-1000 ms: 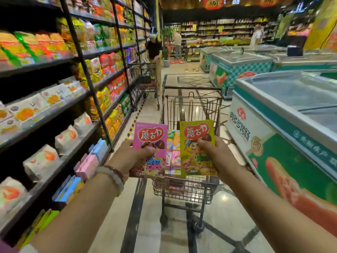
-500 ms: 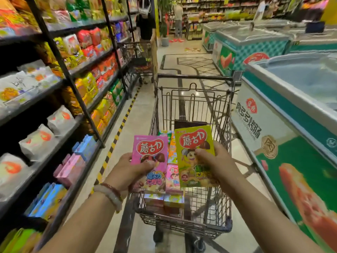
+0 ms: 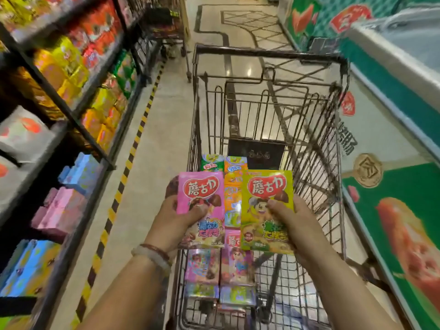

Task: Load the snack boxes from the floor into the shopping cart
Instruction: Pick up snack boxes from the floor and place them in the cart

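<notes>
My left hand grips a pink snack box, thumb across its front. A yellow-green snack box is held the same way by my right hand. Both boxes are upright, side by side, above the near left part of the wire shopping cart. Inside the cart, several snack boxes in pink, orange and green lie in rows along its left side. The right half of the basket shows bare wire floor.
Shelves packed with snack packs and boxes line the left of the aisle, with a yellow-black floor stripe beside them. A chest freezer flanks the cart on the right. Another cart stands further up the aisle.
I have stepped up to the cart and my view has tilted down into it. Both hands, still holding their boxes, are now over the basket's near left part.
</notes>
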The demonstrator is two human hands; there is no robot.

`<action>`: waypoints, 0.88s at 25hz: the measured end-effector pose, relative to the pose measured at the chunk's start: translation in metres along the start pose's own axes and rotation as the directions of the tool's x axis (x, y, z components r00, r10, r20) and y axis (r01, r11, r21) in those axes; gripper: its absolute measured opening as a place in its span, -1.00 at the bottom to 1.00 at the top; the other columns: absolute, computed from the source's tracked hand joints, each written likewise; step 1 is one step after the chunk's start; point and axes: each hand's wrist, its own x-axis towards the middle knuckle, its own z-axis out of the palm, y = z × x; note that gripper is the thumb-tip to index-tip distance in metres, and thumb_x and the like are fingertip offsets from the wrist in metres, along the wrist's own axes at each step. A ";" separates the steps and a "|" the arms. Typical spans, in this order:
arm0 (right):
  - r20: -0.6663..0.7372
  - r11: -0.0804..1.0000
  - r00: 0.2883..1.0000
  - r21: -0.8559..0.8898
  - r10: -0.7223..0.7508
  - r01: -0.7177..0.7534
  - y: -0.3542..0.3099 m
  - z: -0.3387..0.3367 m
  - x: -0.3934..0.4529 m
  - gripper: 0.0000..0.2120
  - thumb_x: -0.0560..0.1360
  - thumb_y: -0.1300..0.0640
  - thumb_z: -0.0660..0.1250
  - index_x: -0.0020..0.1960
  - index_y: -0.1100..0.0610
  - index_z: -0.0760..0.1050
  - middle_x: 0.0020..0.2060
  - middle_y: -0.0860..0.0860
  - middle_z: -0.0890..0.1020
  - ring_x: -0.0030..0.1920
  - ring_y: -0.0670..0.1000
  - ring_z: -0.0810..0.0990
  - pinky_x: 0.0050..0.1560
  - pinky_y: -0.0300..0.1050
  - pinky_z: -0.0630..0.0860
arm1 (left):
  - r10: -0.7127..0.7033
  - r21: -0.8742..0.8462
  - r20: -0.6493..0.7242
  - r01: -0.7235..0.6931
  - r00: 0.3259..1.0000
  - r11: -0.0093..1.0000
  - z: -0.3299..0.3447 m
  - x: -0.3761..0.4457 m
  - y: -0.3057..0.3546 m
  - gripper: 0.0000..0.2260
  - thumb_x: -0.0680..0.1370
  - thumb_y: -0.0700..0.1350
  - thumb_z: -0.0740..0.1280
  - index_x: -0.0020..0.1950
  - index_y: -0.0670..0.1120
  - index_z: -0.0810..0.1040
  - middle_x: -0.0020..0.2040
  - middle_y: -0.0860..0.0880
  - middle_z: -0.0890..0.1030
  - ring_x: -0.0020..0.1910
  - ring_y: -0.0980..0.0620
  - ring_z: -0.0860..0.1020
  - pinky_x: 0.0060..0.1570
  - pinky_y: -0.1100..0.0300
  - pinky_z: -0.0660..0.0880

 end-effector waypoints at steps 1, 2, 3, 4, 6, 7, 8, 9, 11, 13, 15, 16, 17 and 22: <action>-0.007 1.000 1.000 -0.001 0.022 -0.022 0.005 -0.002 0.015 -0.54 0.26 -0.01 0.43 0.13 0.11 0.52 0.00 0.17 0.67 -0.01 0.23 0.66 0.07 0.28 0.55 | -0.004 0.019 0.007 0.004 1.000 1.000 0.003 0.016 -0.003 -0.69 0.25 -0.07 0.56 -0.07 -0.06 0.61 -0.11 -0.16 0.68 -0.12 -0.20 0.64 0.01 -0.25 0.53; -0.013 0.999 0.999 0.004 0.049 -0.049 0.010 -0.003 0.029 -0.54 0.27 0.00 0.43 0.14 0.11 0.52 0.00 0.17 0.68 -0.01 0.22 0.66 0.07 0.27 0.56 | -0.014 0.048 -0.001 0.014 1.000 0.999 0.005 0.031 -0.009 -0.58 0.22 -0.02 0.57 0.01 -0.08 0.59 -0.07 -0.16 0.68 -0.10 -0.18 0.65 -0.01 -0.20 0.56; -0.016 0.997 0.997 0.012 0.071 -0.071 0.015 -0.005 0.042 -0.55 0.29 0.02 0.41 0.14 0.12 0.51 0.00 0.17 0.68 -0.02 0.22 0.67 0.06 0.26 0.56 | -0.022 0.084 -0.012 0.023 1.000 0.996 0.011 0.042 -0.011 -0.48 0.19 0.02 0.56 0.08 -0.12 0.56 -0.05 -0.16 0.68 -0.10 -0.15 0.66 -0.04 -0.16 0.58; -0.015 0.996 0.996 0.022 0.088 -0.087 0.020 -0.007 0.056 -0.56 0.30 0.03 0.40 0.15 0.13 0.50 0.00 0.18 0.68 -0.03 0.22 0.67 0.06 0.25 0.56 | -0.012 0.108 -0.022 0.014 1.000 0.994 0.018 0.054 -0.014 -0.45 0.19 0.02 0.55 0.10 -0.13 0.55 -0.04 -0.15 0.67 -0.11 -0.12 0.66 -0.10 -0.10 0.60; -0.025 0.991 0.992 0.048 0.127 -0.126 0.031 -0.011 0.087 -0.53 0.31 0.05 0.39 0.18 0.17 0.47 0.02 0.22 0.66 -0.03 0.22 0.66 0.04 0.24 0.57 | 0.010 0.181 -0.068 0.002 0.998 0.983 0.031 0.078 -0.022 -0.52 0.23 -0.02 0.55 0.09 -0.12 0.53 -0.08 -0.09 0.67 -0.14 -0.07 0.66 -0.16 0.00 0.61; -0.022 0.987 0.989 0.071 0.147 -0.145 0.036 -0.012 0.104 -0.52 0.32 0.06 0.39 0.20 0.20 0.44 0.02 0.24 0.65 -0.06 0.21 0.66 0.00 0.22 0.59 | 0.019 0.213 -0.093 0.002 0.995 0.977 0.038 0.091 -0.024 -0.55 0.25 -0.03 0.56 0.06 -0.10 0.53 -0.10 -0.05 0.67 -0.14 -0.04 0.65 -0.16 0.05 0.60; -0.015 0.982 0.986 0.096 0.164 -0.162 0.040 -0.011 0.120 -0.52 0.36 0.09 0.38 0.23 0.23 0.41 0.00 0.25 0.65 -0.10 0.20 0.66 -0.04 0.17 0.60 | 0.035 0.235 -0.109 -0.009 0.993 0.972 0.045 0.105 -0.027 -0.58 0.25 -0.03 0.56 0.04 -0.08 0.53 -0.12 -0.02 0.66 -0.16 0.00 0.64 -0.17 0.10 0.59; -0.018 0.976 0.982 0.116 0.187 -0.184 0.046 -0.011 0.134 -0.57 0.43 0.12 0.37 0.24 0.21 0.38 -0.04 0.23 0.64 -0.16 0.15 0.67 -0.10 0.10 0.61 | 0.052 0.245 -0.123 -0.020 0.991 0.969 0.053 0.116 -0.027 -0.62 0.28 -0.05 0.56 0.00 -0.05 0.50 -0.15 0.00 0.64 -0.21 0.05 0.62 -0.22 0.16 0.58; -0.060 0.961 0.966 0.136 0.250 -0.240 0.056 -0.009 0.162 -0.67 0.53 0.19 0.28 0.26 0.11 0.30 -0.12 0.14 0.59 -0.31 0.00 0.65 -0.27 -0.08 0.58 | 0.094 0.279 -0.186 -0.039 0.978 0.959 0.067 0.143 -0.030 -0.69 0.36 -0.16 0.52 -0.10 0.00 0.40 -0.20 0.04 0.59 -0.32 0.16 0.54 -0.35 0.29 0.49; -0.092 0.955 0.955 0.122 0.283 -0.272 0.066 -0.004 0.185 -0.68 0.54 0.24 0.22 0.25 0.07 0.25 -0.18 0.08 0.55 -0.43 -0.08 0.61 -0.44 -0.21 0.52 | 0.136 0.354 -0.238 -0.045 0.962 0.934 0.076 0.168 -0.037 -0.63 0.39 -0.19 0.49 -0.11 0.02 0.29 -0.23 0.09 0.53 -0.32 0.25 0.47 -0.31 0.32 0.44; -0.101 0.954 0.950 0.076 0.296 -0.289 0.075 0.003 0.206 -0.68 0.53 0.23 0.24 0.23 0.05 0.25 -0.18 0.07 0.55 -0.35 -0.02 0.63 -0.40 -0.18 0.55 | 0.146 0.412 -0.260 -0.027 0.954 0.911 0.077 0.193 -0.048 -0.60 0.39 -0.12 0.49 -0.06 0.07 0.25 -0.17 0.02 0.56 -0.25 0.12 0.55 -0.17 0.21 0.48; -0.107 0.955 0.949 0.036 0.296 -0.294 0.078 0.008 0.215 -0.67 0.51 0.21 0.27 0.23 0.05 0.28 -0.14 0.08 0.58 -0.27 0.03 0.63 -0.29 -0.10 0.59 | 0.137 0.429 -0.256 -0.015 0.957 0.903 0.076 0.205 -0.054 -0.61 0.40 -0.10 0.47 -0.01 0.07 0.26 -0.10 -0.05 0.59 -0.18 -0.03 0.59 -0.10 0.10 0.53; -0.109 0.957 0.952 -0.012 0.286 -0.289 0.081 0.011 0.222 -0.67 0.50 0.20 0.29 0.22 0.05 0.32 -0.11 0.09 0.61 -0.21 0.06 0.64 -0.20 -0.05 0.60 | 0.129 0.468 -0.242 -0.001 0.962 0.884 0.074 0.215 -0.058 -0.66 0.43 -0.10 0.44 0.06 0.04 0.31 -0.02 -0.12 0.60 -0.08 -0.11 0.60 -0.04 0.03 0.53; -0.139 0.951 0.984 -0.270 0.115 -0.149 0.098 0.021 0.249 -0.94 0.51 0.19 0.29 -0.10 0.07 0.52 -0.13 0.11 0.67 -0.14 0.10 0.64 -0.07 -0.01 0.55 | 0.205 0.764 -0.097 -0.060 0.974 0.643 0.071 0.237 -0.072 -0.62 0.54 -0.08 0.25 0.29 -0.25 0.42 0.27 -0.24 0.47 0.30 -0.20 0.38 0.25 0.12 0.22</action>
